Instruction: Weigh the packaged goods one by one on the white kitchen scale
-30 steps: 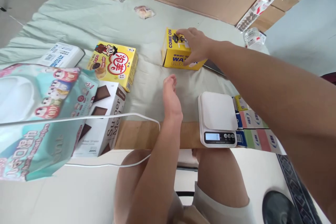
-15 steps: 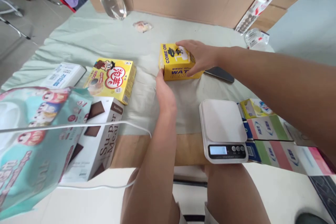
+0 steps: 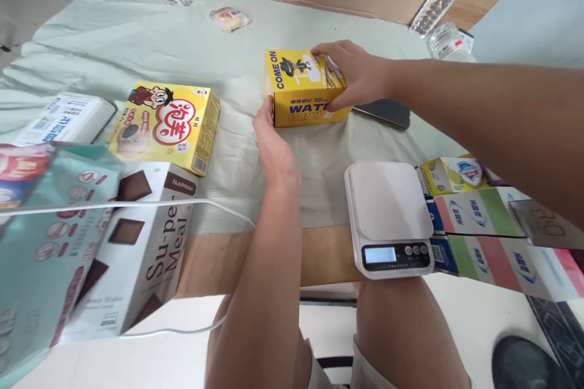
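A yellow box [image 3: 298,106] with "COME ON" and "WAT" printed on it lies on the green cloth between my two hands. Against its left end rests my left hand [image 3: 276,146], fingers partly hidden behind the box. My right hand [image 3: 358,76] grips the right end from above, thumb on the front face and fingers over the top's far edge. Behind the right hand a dark phone-like slab [image 3: 385,112] lies flat, partly covered. Nearer to me stands a white kitchen scale [image 3: 392,200] with a lit display, its plate bare.
Left are another yellow box [image 3: 164,124], a white box [image 3: 68,118], a "Su-per Meal" carton [image 3: 159,237] and a teal bag [image 3: 50,255], crossed by a white cable [image 3: 173,202]. Several small cartons [image 3: 474,213] lie right. Bottles [image 3: 438,6] and a wrapped snack [image 3: 230,18] sit near the cardboard.
The view has shifted slightly, so most things sit higher or farther left in it. My right hand has slid a little toward the box's right end, uncovering more of its top. Both hands remain on it.
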Available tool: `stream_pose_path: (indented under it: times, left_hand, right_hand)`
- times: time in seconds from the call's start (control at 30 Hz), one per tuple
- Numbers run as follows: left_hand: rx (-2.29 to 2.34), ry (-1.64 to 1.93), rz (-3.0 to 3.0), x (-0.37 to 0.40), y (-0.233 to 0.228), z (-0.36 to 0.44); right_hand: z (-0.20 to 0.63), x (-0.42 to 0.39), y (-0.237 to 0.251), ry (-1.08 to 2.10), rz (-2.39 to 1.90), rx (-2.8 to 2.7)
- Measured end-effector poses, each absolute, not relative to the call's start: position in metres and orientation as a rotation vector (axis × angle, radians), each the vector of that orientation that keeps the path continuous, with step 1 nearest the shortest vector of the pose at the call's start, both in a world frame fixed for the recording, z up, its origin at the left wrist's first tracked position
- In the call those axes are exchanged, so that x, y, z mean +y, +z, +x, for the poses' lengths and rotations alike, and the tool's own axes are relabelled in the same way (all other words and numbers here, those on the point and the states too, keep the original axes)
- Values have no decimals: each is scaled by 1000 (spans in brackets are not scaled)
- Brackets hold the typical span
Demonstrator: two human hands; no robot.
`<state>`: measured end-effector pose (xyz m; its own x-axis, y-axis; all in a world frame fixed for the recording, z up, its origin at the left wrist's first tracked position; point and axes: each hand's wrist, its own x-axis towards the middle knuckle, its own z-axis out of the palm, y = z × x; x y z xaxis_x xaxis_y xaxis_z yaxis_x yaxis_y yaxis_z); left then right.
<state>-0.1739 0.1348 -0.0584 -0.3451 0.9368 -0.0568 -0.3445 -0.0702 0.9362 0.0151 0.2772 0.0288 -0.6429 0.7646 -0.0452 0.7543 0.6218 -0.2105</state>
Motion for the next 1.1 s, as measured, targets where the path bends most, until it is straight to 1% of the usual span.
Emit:
stream_pose_path:
  times: [0.13, 0.33, 0.57, 0.7, 0.9, 1.1]
  left_hand:
    - [1200, 1603, 833, 139, -65, -176]
    - [1243, 1635, 739, 130, -49, -168]
    - [1193, 1754, 829, 83, -10, -164]
    - [1085, 1752, 958, 44, 2, -157]
    - [914, 1601, 1037, 13, 3, -141]
    - [817, 1460, 1023, 6, -4, -128]
  right_hand:
    - [14, 274, 34, 356, -1321, -2761]
    - [9, 250, 50, 336, -1443, -2704]
    - [21, 190, 109, 289, -1455, -2623]
    - [38, 140, 135, 331, -1492, -2651]
    - [74, 72, 131, 264, -1376, -2766]
    - [92, 53, 125, 282, -1491, -2787]
